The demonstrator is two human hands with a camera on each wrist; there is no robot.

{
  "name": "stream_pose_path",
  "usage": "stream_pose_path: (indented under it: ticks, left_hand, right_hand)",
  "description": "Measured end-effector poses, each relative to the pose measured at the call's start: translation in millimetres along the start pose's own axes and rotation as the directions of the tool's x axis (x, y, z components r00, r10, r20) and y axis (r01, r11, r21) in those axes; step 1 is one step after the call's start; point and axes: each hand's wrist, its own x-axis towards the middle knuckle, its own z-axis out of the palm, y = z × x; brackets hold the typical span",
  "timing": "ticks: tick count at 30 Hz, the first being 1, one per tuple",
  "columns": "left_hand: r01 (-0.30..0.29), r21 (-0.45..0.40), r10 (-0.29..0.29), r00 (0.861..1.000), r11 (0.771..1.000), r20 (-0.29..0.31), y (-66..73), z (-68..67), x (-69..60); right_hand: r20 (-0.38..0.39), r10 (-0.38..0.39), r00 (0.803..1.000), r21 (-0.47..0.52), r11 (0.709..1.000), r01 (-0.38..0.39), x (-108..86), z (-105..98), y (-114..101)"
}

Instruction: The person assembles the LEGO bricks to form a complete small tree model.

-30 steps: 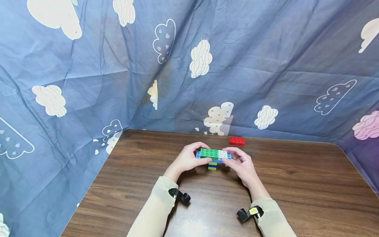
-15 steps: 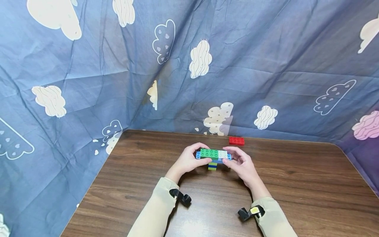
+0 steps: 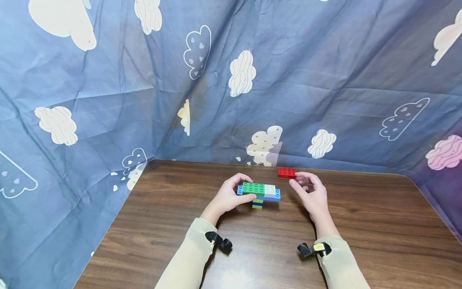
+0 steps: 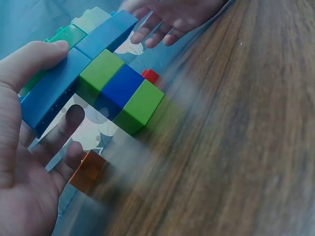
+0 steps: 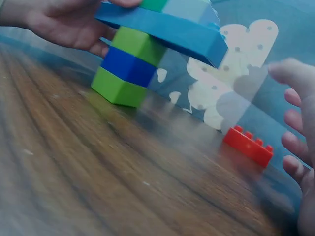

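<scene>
A toy-brick build stands on the wooden table. Its column (image 5: pixel 129 66) stacks lime, dark blue and lime bricks. Light blue bricks (image 4: pixel 106 37) lie across the column's top, overhanging both sides. A green brick (image 3: pixel 253 188) and a white brick (image 3: pixel 270 189) sit side by side on them. My left hand (image 3: pixel 225 198) grips the build's left end, thumb in front and fingers behind. Apart from the build, my right hand (image 3: pixel 313 196) holds nothing, its thumb and fingers spread. Beyond its fingertips lies a red brick (image 3: pixel 286 172), studs up.
An orange-brown brick (image 4: pixel 88 171) lies behind the left hand in the left wrist view; the head view does not show it. A blue cloud-print cloth (image 3: pixel 216 120) hangs along the table's far edge. Wooden table top (image 3: pixel 361 224) extends to the right.
My right hand has let go of the build's right end and moved right, towards the red brick. The left hand keeps its grip. The build stays in place.
</scene>
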Motion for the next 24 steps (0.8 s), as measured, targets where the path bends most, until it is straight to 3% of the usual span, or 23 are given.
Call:
stream_pose_path:
  ticks: [4,8,13,18,24]
  left_hand:
    - [-0.007,-0.02,0.007,1.0,1.0,-0.012,-1.6,-0.4,-1.1]
    - [-0.002,-0.034,0.002,1.0,0.999,0.0,-2.3,-0.3,-2.0]
    - [-0.003,-0.018,0.003,1.0,1.0,0.003,-2.0,0.0,-1.8]
    - [-0.006,-0.026,0.006,1.0,1.0,0.001,-3.4,-0.3,-1.2]
    - [-0.001,-0.029,0.001,1.0,1.0,-0.004,-5.4,-0.2,-1.2]
  right_hand:
    - [0.0,0.01,1.0,-0.042,0.999,-0.01,12.5,-2.3,7.2]
    - [0.094,-0.04,0.995,-0.188,0.981,0.057,24.6,-6.7,12.1]
    - [0.23,-0.088,0.969,-0.321,0.933,0.161,38.2,-12.2,16.2]
    - [0.306,-0.065,0.95,-0.367,0.913,0.18,54.6,-14.8,19.2]
    - [0.417,-0.016,0.909,-0.413,0.887,0.205,68.6,-13.9,15.7]
